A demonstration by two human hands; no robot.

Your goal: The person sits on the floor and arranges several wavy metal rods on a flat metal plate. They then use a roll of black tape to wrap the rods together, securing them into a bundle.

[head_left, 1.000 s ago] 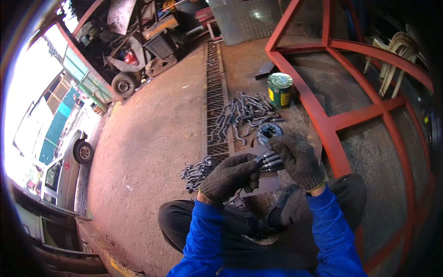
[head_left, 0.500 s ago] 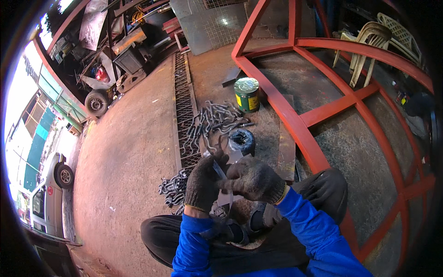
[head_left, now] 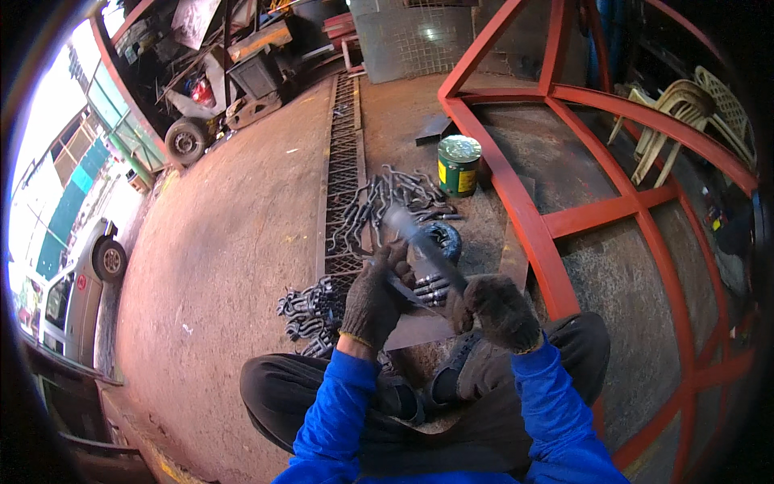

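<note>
My left hand [head_left: 375, 302], in a dark knit glove, is closed around a thin shiny strip [head_left: 405, 292] that points toward my right hand. My right hand [head_left: 501, 313], gloved too, is closed on the lower end of a long grey strip-like piece [head_left: 429, 252]. Motion smears this piece, so its kind is unclear; its pale far end tilts up and left. Between and below the hands lies a flat grey sheet [head_left: 419, 331]. Several short metal rods [head_left: 433, 289] lie together just beyond it, partly hidden. A dark wrapped coil [head_left: 444, 240] sits behind them.
Bent metal rods lie in a loose pile [head_left: 391, 198] ahead and a heap [head_left: 310, 315] left of my knee. A metal grating [head_left: 343, 161] runs away from me. A green can [head_left: 459, 166] stands beside the red steel frame [head_left: 516, 210] at right. Plastic chairs [head_left: 673, 121] stand beyond.
My hands have moved apart, the right one to the right. The long grey piece now slants up from it, blurred. The short rods have come into sight. The whole view has shifted slightly.
</note>
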